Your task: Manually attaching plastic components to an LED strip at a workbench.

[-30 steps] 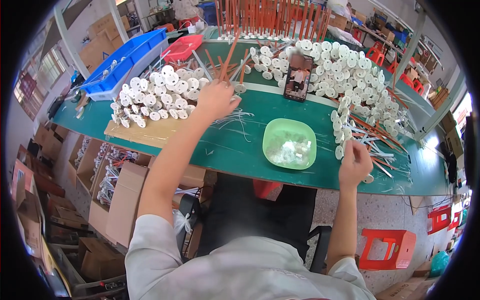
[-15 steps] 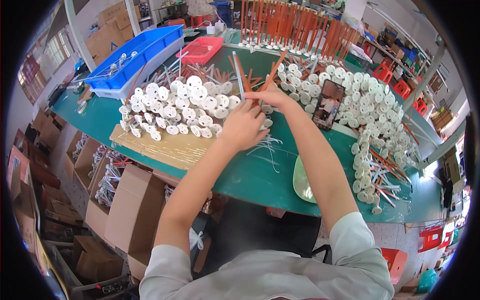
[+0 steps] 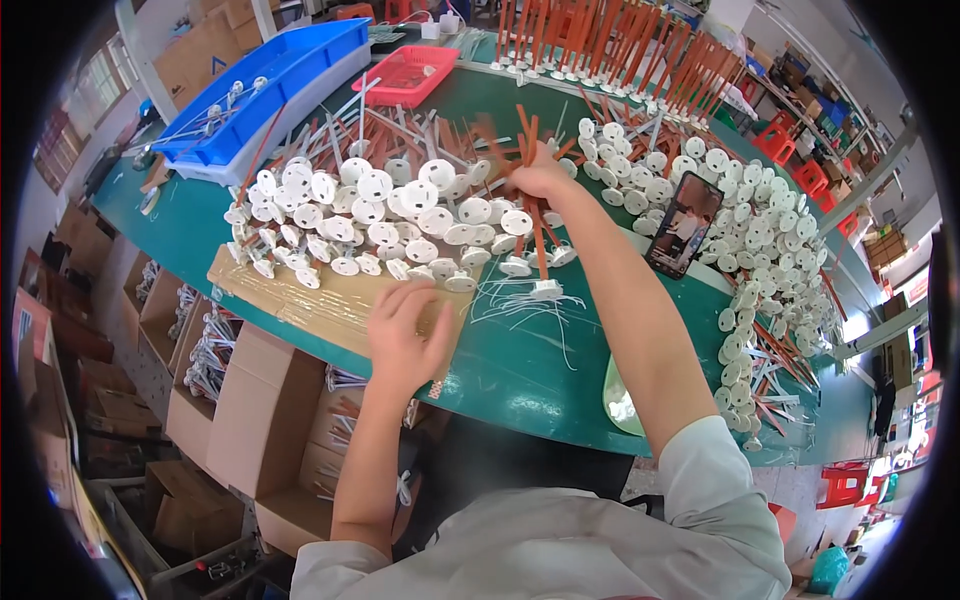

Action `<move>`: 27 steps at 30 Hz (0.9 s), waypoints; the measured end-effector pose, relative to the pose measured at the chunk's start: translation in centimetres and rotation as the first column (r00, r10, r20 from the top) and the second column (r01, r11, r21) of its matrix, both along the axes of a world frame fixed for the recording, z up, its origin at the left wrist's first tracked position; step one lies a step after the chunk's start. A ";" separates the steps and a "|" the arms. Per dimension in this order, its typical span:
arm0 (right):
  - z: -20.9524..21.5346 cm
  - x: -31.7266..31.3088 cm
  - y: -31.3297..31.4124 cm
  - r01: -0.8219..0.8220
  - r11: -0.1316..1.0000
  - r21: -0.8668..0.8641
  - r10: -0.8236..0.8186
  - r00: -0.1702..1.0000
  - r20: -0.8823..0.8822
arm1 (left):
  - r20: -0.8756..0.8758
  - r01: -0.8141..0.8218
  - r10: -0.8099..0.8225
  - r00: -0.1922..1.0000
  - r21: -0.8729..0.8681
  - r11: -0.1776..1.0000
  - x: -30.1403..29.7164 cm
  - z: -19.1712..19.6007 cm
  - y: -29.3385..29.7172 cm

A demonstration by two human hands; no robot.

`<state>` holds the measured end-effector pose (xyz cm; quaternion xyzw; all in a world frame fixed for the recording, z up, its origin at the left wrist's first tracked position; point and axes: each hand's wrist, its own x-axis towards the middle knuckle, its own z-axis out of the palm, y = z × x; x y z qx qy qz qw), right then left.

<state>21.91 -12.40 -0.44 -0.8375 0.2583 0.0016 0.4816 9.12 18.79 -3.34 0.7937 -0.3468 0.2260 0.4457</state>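
My right hand [image 3: 541, 178] grips a bundle of reddish-brown strips [image 3: 528, 135] over the middle of the green table. Some strips stick up above the fist, and others run down below it to white round caps. One square-looking white cap [image 3: 546, 290] sits low under the bundle. My left hand [image 3: 405, 335] hovers with fingers apart, holding nothing, near the front edge of a brown taped cardboard sheet [image 3: 330, 308]. Just beyond it lies a heap of strips with white round caps [image 3: 380, 235] facing me. Thin white ties [image 3: 530, 315] lie loose to the right of the cardboard.
A phone [image 3: 686, 225] leans among a second heap of white caps [image 3: 760, 230] at right. A green dish [image 3: 622, 400] lies under my right forearm. Behind are a blue bin [image 3: 262, 95], a red basket [image 3: 405, 75] and upright brown strips [image 3: 610, 45]. Cardboard boxes [image 3: 265, 410] stand at lower left.
My left hand has left the bundle and drawn back toward me, its fingers now spread. The right hand still holds the strips, slightly farther from me. The view has shifted a little.
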 end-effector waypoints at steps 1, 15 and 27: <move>-0.3 0.0 -0.2 -0.064 0.995 -0.079 0.074 0.989 0.125 | 0.005 -0.006 0.006 1.000 -0.003 1.000 0.0 -0.1 -0.2; 6.8 -3.8 -0.3 0.001 0.994 -0.108 0.019 0.983 0.182 | 0.088 0.087 -0.088 0.992 0.015 0.996 -0.1 0.1 -0.4; 4.6 2.5 1.2 -0.086 0.812 -0.578 0.048 0.996 -0.081 | 0.078 0.132 -0.130 0.988 -0.023 0.991 0.2 0.4 0.0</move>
